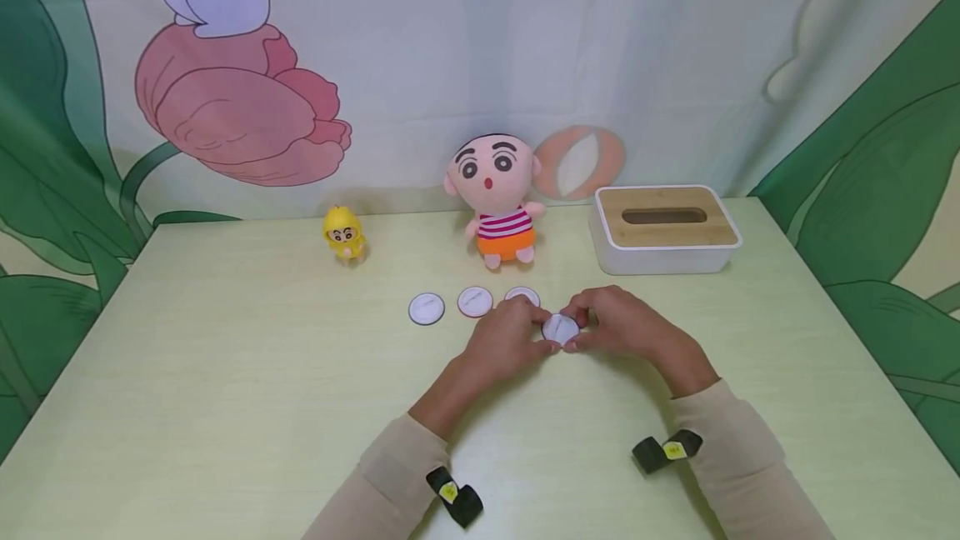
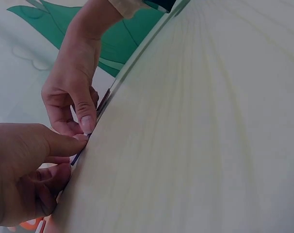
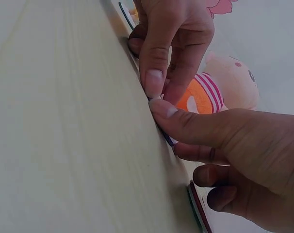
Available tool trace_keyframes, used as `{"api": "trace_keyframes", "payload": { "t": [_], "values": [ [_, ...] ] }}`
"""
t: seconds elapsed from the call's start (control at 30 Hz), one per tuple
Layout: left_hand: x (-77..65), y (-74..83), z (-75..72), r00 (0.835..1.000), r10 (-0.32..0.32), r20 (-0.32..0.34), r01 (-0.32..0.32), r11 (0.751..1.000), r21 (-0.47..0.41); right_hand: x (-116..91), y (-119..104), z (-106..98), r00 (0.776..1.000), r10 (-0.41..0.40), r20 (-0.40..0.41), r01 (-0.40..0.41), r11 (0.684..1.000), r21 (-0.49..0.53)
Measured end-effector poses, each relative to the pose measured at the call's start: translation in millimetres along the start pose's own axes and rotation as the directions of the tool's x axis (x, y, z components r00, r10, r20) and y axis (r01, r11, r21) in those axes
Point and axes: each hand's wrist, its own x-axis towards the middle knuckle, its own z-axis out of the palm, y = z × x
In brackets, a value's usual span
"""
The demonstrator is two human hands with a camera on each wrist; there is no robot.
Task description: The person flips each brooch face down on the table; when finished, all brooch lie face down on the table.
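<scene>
A round white disc (image 1: 561,329) with a dark rim is held at table level between both hands. My left hand (image 1: 508,338) pinches its left edge with thumb and fingers, and my right hand (image 1: 624,323) pinches the opposite edge. In the right wrist view the two thumb tips meet at the disc's near rim. To the left, a white disc (image 1: 427,308) and a second one (image 1: 476,302) lie flat in a row. A further disc (image 1: 523,296) is partly covered by my left hand. Thin coloured edges, like stacked discs (image 3: 198,208), show beneath my right hand's curled fingers.
Behind the discs sits a plush doll (image 1: 501,198) in striped top and orange shorts. A small yellow-hooded figure (image 1: 345,233) stands further left. At the back right is a white tissue box (image 1: 667,261) with a wooden lid. A printed curtain (image 1: 420,65) hangs behind the table.
</scene>
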Motion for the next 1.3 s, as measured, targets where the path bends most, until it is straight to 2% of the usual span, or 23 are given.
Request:
{"api": "trace_keyframes", "payload": {
  "t": [0.2, 0.33, 0.53, 0.8, 0.97, 1.13, 1.3],
  "values": [
    [0.0, -1.0, -0.6, 1.000, -0.012, -0.006, 0.012, 1.000, -0.008, 0.7, -5.3, 0.1, 0.997, 0.065, -0.045, -0.068, 0.995, -0.077],
    [0.1, -1.0, -0.8, 1.000, -0.010, -0.007, 0.010, 1.000, -0.007, 1.8, -7.4, 1.1, 0.989, 0.107, -0.105, -0.120, 0.985, -0.122],
    [-0.4, 0.0, -1.6, 1.000, 0.000, 0.000, 0.000, 1.000, -0.012, 5.9, -5.3, 7.3, 0.971, 0.133, -0.200, -0.166, 0.974, -0.156],
    [-0.8, 0.2, -2.9, 1.000, 0.011, 0.000, -0.011, 1.000, -0.011, 5.6, -4.6, 6.8, 0.954, 0.138, -0.266, -0.184, 0.971, -0.154],
    [-1.4, 0.7, -5.6, 1.000, 0.026, 0.001, -0.026, 0.999, -0.021, -0.4, -0.6, -6.0, 0.952, 0.163, -0.258, -0.197, 0.974, -0.111],
    [-1.4, -1.1, -11.5, 1.000, 0.018, -0.015, -0.019, 0.998, -0.066, -8.5, 5.4, -20.2, 0.959, 0.156, -0.236, -0.173, 0.983, -0.054],
    [-0.5, -2.8, -14.7, 1.000, 0.003, -0.019, -0.005, 0.995, -0.104, -15.9, 14.1, -32.0, 0.966, 0.198, -0.167, -0.200, 0.980, 0.006]
  ]
}}
